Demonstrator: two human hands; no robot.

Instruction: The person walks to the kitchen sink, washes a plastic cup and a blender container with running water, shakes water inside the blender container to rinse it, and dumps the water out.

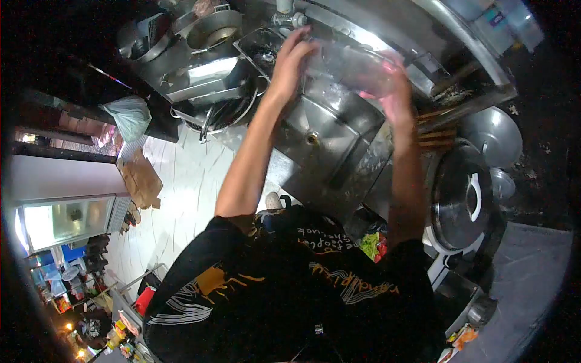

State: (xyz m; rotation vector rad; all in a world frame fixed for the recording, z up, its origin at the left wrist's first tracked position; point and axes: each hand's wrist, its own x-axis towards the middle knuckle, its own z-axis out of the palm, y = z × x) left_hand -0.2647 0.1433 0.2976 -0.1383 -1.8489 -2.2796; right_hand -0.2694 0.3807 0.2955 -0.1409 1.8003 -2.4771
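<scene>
A clear, see-through plastic container (351,68), blurred by motion, is held up over the steel sink (290,124). My left hand (292,68) is curled round its left end, fingers bent over the top. At the opposite end my right hand (396,100) grips the container. Something bright pink shows at the right fingers, too smeared to name. Beneath the container is the sink's drain (311,138). The tap (296,20) stands behind, close to my left fingertips.
Left of the sink are a steel pan (215,30), a rectangular metal tray (206,78) and a large pot (227,118). A big lidded pot (463,196) stands at right, beside a round metal lid (493,136). A brown paper bag (140,178) lies on the pale floor.
</scene>
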